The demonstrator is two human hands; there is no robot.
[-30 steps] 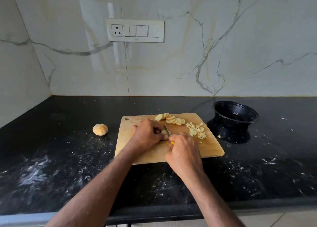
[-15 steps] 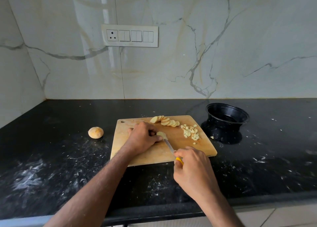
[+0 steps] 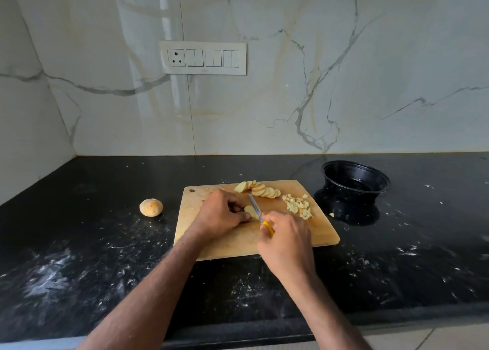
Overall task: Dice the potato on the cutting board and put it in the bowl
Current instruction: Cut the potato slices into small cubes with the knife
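On the cutting board point(image 3: 312, 233), the left hand point(image 3: 219, 214) pinches a potato slice point(image 3: 250, 211) while the right hand point(image 3: 287, 240) grips a knife point(image 3: 255, 208) across it, the black bowl point(image 3: 354, 183) sitting empty on the tabletop point(image 3: 79, 244) nearby.

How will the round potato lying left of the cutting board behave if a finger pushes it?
The potato looks rounded and lies free on the smooth black counter, so it would probably roll. It seems firm and uncut, so likely stiff, not fragile.
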